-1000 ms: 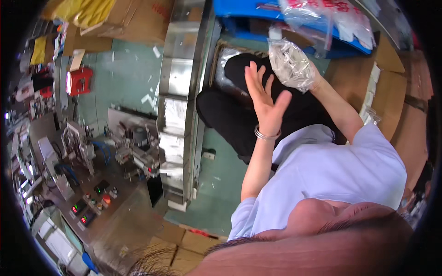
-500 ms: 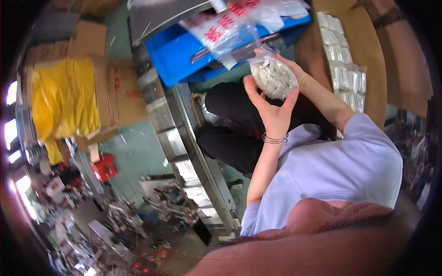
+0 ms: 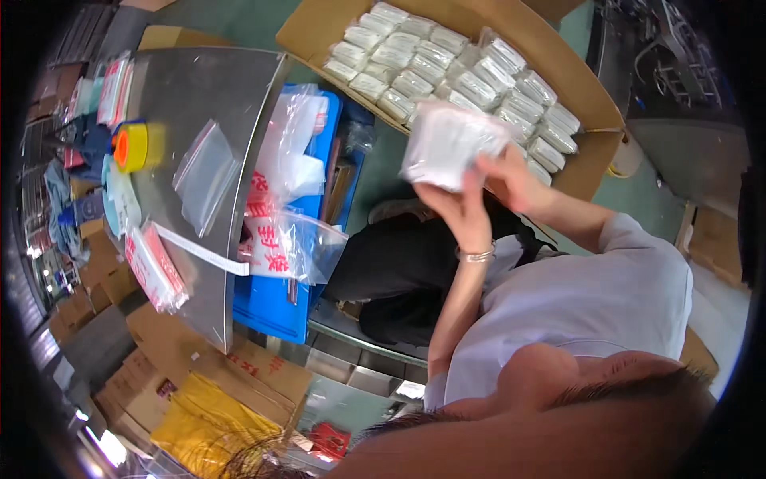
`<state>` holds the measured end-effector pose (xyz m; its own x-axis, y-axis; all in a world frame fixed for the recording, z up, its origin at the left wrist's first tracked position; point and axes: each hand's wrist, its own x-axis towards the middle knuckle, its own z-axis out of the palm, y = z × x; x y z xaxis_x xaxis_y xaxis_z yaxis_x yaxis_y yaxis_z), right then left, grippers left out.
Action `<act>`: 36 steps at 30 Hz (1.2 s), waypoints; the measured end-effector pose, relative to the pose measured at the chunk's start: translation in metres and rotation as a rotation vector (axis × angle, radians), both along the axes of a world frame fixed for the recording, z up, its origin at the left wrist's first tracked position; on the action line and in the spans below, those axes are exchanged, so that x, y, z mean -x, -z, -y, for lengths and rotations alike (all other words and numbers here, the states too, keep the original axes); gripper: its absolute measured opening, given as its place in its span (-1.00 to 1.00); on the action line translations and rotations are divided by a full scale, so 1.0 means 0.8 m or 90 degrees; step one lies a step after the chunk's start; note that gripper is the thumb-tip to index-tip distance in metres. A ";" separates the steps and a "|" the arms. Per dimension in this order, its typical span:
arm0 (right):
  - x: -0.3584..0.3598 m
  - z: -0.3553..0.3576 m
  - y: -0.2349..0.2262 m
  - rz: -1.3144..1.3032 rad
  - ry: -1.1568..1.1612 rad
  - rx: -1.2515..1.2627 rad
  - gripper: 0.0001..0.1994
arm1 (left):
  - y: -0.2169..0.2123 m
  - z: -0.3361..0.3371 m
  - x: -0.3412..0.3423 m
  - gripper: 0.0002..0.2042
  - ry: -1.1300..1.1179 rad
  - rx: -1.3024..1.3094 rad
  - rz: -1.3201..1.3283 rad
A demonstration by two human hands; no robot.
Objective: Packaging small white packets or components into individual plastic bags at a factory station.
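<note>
A clear plastic bag packed with whitish pieces point(image 3: 447, 148), smeared by motion, is up in front of my lap. My left hand point(image 3: 459, 211), with thin bangles at the wrist, grips its lower edge. On its right side, my right hand point(image 3: 511, 180) is closed against it, fingers blurred. Just beyond the packet stands an open cardboard box point(image 3: 594, 164) holding rows of similar white packets point(image 3: 411, 84). The packet overlaps part of the box's near rows.
At left is a grey metal table point(image 3: 211, 88) with empty zip bags point(image 3: 209, 176), an orange-and-yellow tape roll point(image 3: 132, 148) and stacked printed bags point(image 3: 155, 267). A blue bin point(image 3: 271, 307) with printed bags point(image 3: 275, 231) over it stands beside my legs. Yellow sheeting point(image 3: 211, 423) covers cartons lower left.
My view has swung to the right, bringing the box fully into sight. Both hands keep hold of the packet, which now shows a flatter, blockier side.
</note>
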<state>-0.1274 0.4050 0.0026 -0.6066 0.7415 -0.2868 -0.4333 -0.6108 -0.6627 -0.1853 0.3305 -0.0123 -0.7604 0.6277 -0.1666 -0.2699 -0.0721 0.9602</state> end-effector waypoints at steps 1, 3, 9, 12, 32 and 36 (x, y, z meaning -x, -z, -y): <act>-0.004 -0.018 0.002 0.084 0.048 0.010 -0.47 | 0.004 0.001 0.000 -0.35 0.010 0.004 0.001; -0.008 -0.071 0.019 0.207 0.058 -0.088 -0.44 | 0.005 0.011 0.013 -0.42 0.071 -0.084 0.002; 0.073 -0.191 0.172 0.698 0.019 -0.525 -0.31 | 0.076 0.149 0.102 -0.61 -0.182 0.183 -0.096; 0.118 -0.169 0.193 0.757 -0.339 -0.628 -0.31 | 0.080 0.234 0.113 -0.66 -0.351 0.247 -0.025; 0.232 0.268 0.057 -0.068 -0.932 -0.865 -0.94 | 0.228 0.365 -0.044 -0.72 -0.977 -0.026 0.626; 0.240 0.423 0.240 0.086 -1.160 -0.896 -0.87 | 0.248 0.351 -0.068 -0.76 -1.005 -0.123 0.677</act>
<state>-0.3198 0.0668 -0.1892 -0.6675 -0.6604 -0.3441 -0.0894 0.5297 -0.8434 -0.1311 0.0499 -0.2104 -0.2213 -0.3682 -0.9030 -0.2470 -0.8746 0.4172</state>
